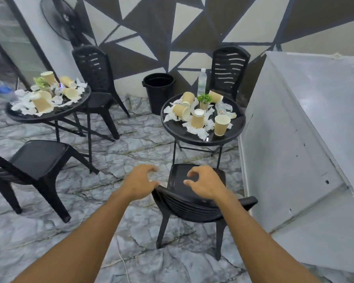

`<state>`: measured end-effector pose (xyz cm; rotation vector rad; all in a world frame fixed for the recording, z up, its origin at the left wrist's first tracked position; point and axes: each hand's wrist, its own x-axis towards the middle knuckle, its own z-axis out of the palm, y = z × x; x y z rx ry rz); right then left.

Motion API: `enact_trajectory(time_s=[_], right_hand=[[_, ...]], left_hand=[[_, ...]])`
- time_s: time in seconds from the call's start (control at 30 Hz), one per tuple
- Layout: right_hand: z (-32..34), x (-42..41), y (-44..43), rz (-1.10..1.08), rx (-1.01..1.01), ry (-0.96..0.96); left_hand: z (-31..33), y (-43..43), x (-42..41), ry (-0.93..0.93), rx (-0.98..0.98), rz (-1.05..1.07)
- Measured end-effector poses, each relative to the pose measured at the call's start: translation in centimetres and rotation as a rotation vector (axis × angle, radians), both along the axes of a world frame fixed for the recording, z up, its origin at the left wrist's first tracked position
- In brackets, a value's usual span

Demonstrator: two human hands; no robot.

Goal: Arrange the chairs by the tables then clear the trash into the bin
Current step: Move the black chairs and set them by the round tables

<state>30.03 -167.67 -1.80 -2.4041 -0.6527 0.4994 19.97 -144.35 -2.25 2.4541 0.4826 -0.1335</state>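
Observation:
A black plastic chair [192,207] stands just in front of me, its seat facing the right round black table [180,132]. My left hand [140,181] and right hand [205,183] hover over its backrest top, fingers curled and apart, holding nothing. Paper cups [221,124], crumpled white tissues [200,132] and a plastic bottle [201,81] litter that table. The left round table [49,115] carries similar cups [42,103] and tissues. A black bin [158,92] stands by the wall between the tables.
Three more black chairs: one behind the left table [96,86], one behind the right table [228,70], one at the near left [35,160]. A grey counter [294,139] walls off the right. A fan [59,19] hangs upper left. A white cable [123,260] runs across the marble floor.

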Motion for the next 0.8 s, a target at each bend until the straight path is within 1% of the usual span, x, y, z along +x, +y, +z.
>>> enact_trajectory(time_s=[0.17,0.37,0.47,0.63,0.8], right_hand=[[1.7,1.0,6.7,0.133,-0.049,-0.014],[1.2,1.7,16.8,0.195,-0.114,-0.022],[0.8,2.2,21.8,0.203,-0.162,-0.027],[0.3,4.0,27.9,0.203,-0.236,-0.014],[0.4,6.3,32.3,0.155,-0.26,-0.049]], left_hand=[[0.9,5.9,-0.4,0.032,0.061,0.089],[-0.2,13.3,0.7,0.054,0.12,0.072],[-0.8,17.5,1.6,0.087,0.165,0.044],[-0.2,24.4,3.2,0.162,0.167,0.023],[0.2,30.0,5.6,0.148,0.201,-0.006]])
